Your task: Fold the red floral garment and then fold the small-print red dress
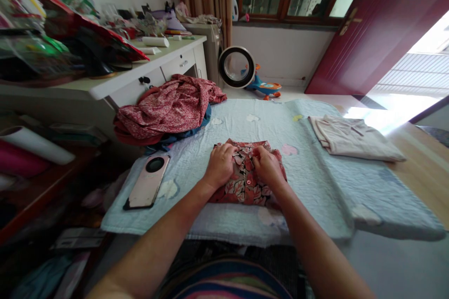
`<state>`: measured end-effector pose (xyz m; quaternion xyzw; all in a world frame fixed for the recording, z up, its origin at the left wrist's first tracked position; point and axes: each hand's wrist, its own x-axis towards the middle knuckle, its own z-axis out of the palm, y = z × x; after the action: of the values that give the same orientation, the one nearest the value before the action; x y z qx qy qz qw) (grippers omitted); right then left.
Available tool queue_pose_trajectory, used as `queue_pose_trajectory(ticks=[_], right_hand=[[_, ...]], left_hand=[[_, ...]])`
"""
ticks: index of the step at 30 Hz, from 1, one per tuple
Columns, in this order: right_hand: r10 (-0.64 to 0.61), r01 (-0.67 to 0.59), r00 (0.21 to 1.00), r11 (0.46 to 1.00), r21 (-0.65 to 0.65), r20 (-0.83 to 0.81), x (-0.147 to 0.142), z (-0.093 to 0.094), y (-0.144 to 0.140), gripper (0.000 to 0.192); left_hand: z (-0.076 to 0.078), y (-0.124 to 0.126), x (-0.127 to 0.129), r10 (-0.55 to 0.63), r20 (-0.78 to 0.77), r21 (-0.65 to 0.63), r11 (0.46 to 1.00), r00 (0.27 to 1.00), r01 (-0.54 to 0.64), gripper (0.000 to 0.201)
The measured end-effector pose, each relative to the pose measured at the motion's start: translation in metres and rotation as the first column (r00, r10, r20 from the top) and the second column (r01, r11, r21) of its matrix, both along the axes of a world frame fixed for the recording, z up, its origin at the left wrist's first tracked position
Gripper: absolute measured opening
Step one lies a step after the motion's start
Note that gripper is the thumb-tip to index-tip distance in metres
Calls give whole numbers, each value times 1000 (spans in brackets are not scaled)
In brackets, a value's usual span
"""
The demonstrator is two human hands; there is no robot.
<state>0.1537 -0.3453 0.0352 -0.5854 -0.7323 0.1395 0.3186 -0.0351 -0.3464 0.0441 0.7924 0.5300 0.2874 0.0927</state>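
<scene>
A red-brown leaf-patterned shirt [242, 182] lies folded into a compact rectangle, its buttoned front facing up and its collar at the far edge. My left hand [220, 163] grips the left side of the collar with curled fingers. On the opposite side, my right hand [267, 164] pinches the collar fabric between thumb and fingers. Beneath the shirt spreads a pale blue quilted cover [196, 159]. The fingertips of both hands are partly hidden by the hands themselves and the cloth.
A pink phone [147, 182] lies on the cover to the left. Behind it rises a heap of red patterned clothes [168, 107] against the white desk [140, 84]. A folded beige garment [354, 138] rests at the right. Beyond stand a washing machine [212, 37] and a red door [372, 23].
</scene>
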Motion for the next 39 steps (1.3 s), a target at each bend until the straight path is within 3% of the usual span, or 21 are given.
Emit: queue_pose_trajectory(ticks=[4,6,10,13,18,22,26,29,31,34,36,39], right_hand=[[123,-126,989,992,31,80,-7,-2,-17,25],[114,-119,986,992,33,122,-13,-8,-22,26],[64,-74,986,996,59,155,-19,-19,-24,24],[62,-76,986,993,85,152,-19,-23,-25,25],[47,-66,986,992,112,162,-19,-24,-28,25],[16,-38,982,993,114,189,-20,-23,-29,25],[-17,-8,971,995,104,240,-22,-21,-30,24],[-23,5,969,997,74,247,-24,-19,-29,23],[-3,-8,976,999,50,220,-24,-16,-28,23],[80,-85,993,995,51,88,-13,-8,-26,24],[72,-69,997,992,106,-18,1,-1,-24,26],[-107,119,991,980,160,-80,32,4,-17,24]], left_hand=[[-11,-4,-22,199,63,15,980,978,-200,36],[-18,5,-33,292,159,-99,955,943,-279,37],[-28,29,-47,378,323,-414,881,868,-229,37],[-28,43,-50,421,332,-459,854,844,-246,27],[-20,54,-40,397,260,-391,877,880,-280,23],[-23,52,-33,355,251,-182,931,900,-317,15],[-28,47,-34,379,32,-100,922,925,-375,16],[-16,39,-28,432,-89,18,902,898,-432,26],[-3,31,-16,409,-94,122,910,908,-397,31],[10,12,9,189,-119,137,975,975,-172,32],[8,-1,25,49,-172,102,994,984,-32,32],[-8,-15,38,-57,-256,24,998,965,66,49]])
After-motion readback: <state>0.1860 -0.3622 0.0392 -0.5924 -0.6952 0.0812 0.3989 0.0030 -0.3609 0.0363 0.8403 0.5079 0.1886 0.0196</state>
